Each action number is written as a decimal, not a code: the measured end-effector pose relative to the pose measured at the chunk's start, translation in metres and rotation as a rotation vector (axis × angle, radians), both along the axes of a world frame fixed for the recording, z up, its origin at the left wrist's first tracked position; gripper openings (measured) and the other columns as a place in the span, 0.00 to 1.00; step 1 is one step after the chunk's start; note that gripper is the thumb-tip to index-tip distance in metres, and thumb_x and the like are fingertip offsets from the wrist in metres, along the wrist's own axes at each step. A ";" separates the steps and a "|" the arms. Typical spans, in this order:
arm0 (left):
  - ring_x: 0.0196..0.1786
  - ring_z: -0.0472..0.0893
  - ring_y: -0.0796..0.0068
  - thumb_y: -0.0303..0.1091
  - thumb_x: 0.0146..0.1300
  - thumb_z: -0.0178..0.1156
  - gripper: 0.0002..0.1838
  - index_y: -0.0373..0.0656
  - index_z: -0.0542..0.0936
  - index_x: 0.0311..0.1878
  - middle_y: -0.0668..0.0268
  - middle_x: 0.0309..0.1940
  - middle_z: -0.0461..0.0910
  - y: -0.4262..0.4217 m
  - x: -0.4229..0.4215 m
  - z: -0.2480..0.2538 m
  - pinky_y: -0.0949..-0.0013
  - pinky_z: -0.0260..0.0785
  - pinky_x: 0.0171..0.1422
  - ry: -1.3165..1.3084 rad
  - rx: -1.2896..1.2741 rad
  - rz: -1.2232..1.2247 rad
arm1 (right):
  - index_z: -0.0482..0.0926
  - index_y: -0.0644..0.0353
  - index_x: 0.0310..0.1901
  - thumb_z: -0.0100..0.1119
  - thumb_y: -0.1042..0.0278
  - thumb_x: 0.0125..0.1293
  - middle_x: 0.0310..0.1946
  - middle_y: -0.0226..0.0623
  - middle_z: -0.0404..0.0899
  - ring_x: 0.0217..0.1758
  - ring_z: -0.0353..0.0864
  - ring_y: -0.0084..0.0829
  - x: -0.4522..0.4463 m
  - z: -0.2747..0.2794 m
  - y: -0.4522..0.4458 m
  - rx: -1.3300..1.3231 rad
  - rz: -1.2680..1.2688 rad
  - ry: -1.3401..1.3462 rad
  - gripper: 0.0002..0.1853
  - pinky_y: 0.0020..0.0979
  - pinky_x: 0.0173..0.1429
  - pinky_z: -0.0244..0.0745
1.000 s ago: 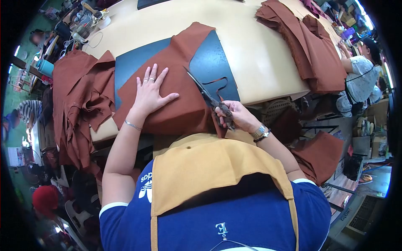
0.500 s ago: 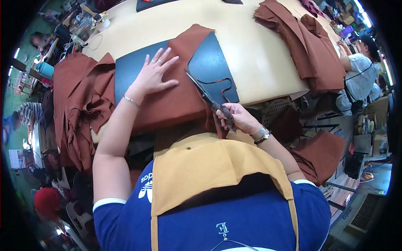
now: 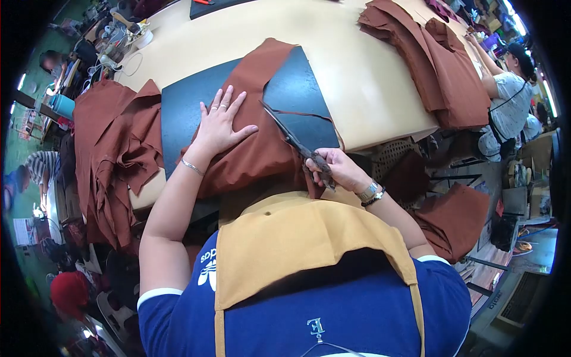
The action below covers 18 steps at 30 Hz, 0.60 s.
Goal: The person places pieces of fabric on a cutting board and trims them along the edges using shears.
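2 hands are over the desk [image 3: 357,77], and from left to right you have this around them. Beside the dark board [image 3: 187,95], a rumpled heap of rust-brown cloth [image 3: 110,143] hangs over the near edge. Your left hand [image 3: 219,128] is palm down on the rust-brown piece [image 3: 256,140], its fingers spread wide and gripping nothing, with the thumb pointing right towards the blades. That piece lies partly on the board, its narrow end pointing away from you and its broader part coming back towards your apron [image 3: 303,229]. Next come the scissors [image 3: 282,126], slanting forward and left from your right hand [image 3: 342,169], so their long axis points across the piece's right edge; the tips are near that edge, to the right of your left thumb. Your right fingers are curled closed around the handles; how far the blades are parted, you cannot tell from here. The right hand is nearer to you and holds the scissors, while the left is nearer the middle of the cloth. A thin strip [image 3: 306,113] lies on the board just right of the blades. Further right, a folded stack of rust-brown cloth [image 3: 428,65] lies near a co-worker [image 3: 513,98].
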State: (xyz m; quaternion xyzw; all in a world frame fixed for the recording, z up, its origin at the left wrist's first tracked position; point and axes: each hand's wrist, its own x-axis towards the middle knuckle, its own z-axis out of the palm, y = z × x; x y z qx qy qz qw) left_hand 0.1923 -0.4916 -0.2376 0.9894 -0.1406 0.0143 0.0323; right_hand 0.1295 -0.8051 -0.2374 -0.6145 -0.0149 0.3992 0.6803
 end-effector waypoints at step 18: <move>0.79 0.45 0.52 0.72 0.58 0.52 0.48 0.59 0.54 0.76 0.56 0.78 0.46 -0.025 -0.024 -0.001 0.25 0.38 0.70 -0.001 0.007 0.157 | 0.74 0.55 0.32 0.65 0.53 0.65 0.20 0.26 0.77 0.21 0.74 0.15 0.001 0.014 -0.004 -0.007 0.005 0.005 0.15 0.19 0.26 0.69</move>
